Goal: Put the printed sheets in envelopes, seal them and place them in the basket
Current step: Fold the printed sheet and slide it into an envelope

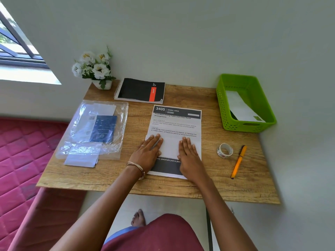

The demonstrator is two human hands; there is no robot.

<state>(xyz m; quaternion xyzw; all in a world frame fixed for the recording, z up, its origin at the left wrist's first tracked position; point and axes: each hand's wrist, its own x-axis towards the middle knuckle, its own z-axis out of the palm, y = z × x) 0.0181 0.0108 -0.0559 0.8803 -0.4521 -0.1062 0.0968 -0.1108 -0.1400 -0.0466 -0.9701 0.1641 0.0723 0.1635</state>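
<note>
A printed sheet (pixel 176 124) headed "3405 DINING AREA" lies in the middle of the wooden table (pixel 190 189). On top of it rests a folded white paper (pixel 170 147). My left hand (pixel 147 154) and my right hand (pixel 190 156) both press flat on that folded paper, fingers spread, holding nothing. A clear plastic pack of envelopes (pixel 94 127) lies at the left, with white envelopes (pixel 81 160) sticking out at its near end. The green basket (pixel 253 125) stands at the back right with one white envelope (pixel 241 107) inside.
A roll of tape (pixel 224 150) and an orange pen (pixel 239 161) lie right of the sheet. A black spiral notebook (pixel 140 90) and a pot of white flowers (pixel 96 69) stand at the back. A wall bounds the table's far and right sides. A red mattress (pixel 23 151) is at left.
</note>
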